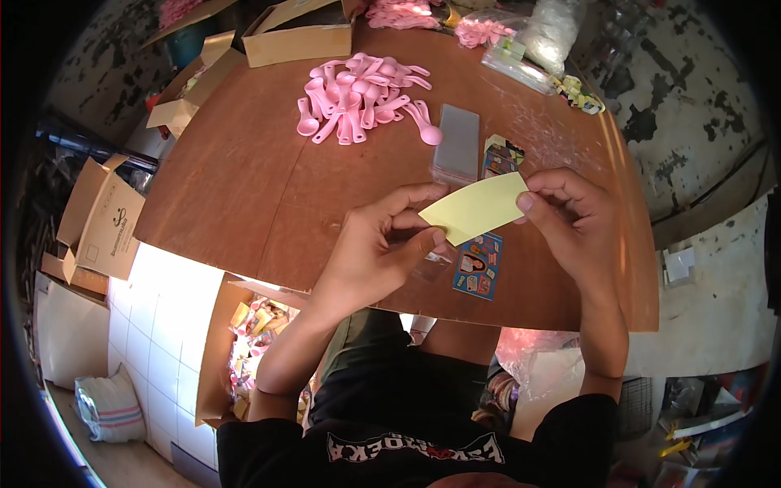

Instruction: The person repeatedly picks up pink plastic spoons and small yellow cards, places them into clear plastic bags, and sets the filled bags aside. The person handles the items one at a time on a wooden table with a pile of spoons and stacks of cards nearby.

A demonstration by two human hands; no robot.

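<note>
Between both hands, above the near part of the brown table (244, 187), I hold a plain yellow card (478, 210). My left hand (386, 232) pinches its left end between thumb and fingers. At the other end, the thumb and fingers of my right hand (569, 213) grip the right edge. Just under the card lies a blue printed card (477, 272) with colourful pictures, its upper part covered. Beyond the card is another small stack of printed cards (502, 154), partly hidden. Beside that stack lies a pack of clear plastic sleeves (456, 140).
A heap of pink plastic spoons (358, 93) sits at the far middle. Cardboard boxes (298, 37) stand at the back left. Clear plastic bags (549, 41) lie at the back right. Below the table's left front edge, an open carton (215, 350) holds many small packets.
</note>
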